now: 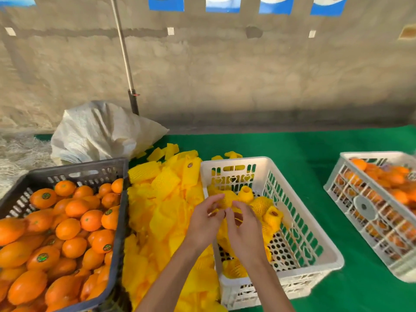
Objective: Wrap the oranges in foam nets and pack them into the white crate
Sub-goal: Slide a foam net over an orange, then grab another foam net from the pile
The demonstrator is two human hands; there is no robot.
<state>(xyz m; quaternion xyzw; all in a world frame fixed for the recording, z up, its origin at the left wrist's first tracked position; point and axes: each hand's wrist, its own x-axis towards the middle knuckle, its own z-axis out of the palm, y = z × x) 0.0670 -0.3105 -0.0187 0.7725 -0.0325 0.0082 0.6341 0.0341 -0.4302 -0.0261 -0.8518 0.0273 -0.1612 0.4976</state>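
Left of the white crate (265,224), a dark slotted crate (74,171), cut off at the frame edge, holds glossy stickered oranges (67,228). Between the crates lies a heap of yellow foam nets (162,199). Over the white crate's near-left corner, the left hand (206,218) and right hand (244,230) pinch a netted orange (228,199), mostly hidden by fingers. Wrapped ones lie inside.
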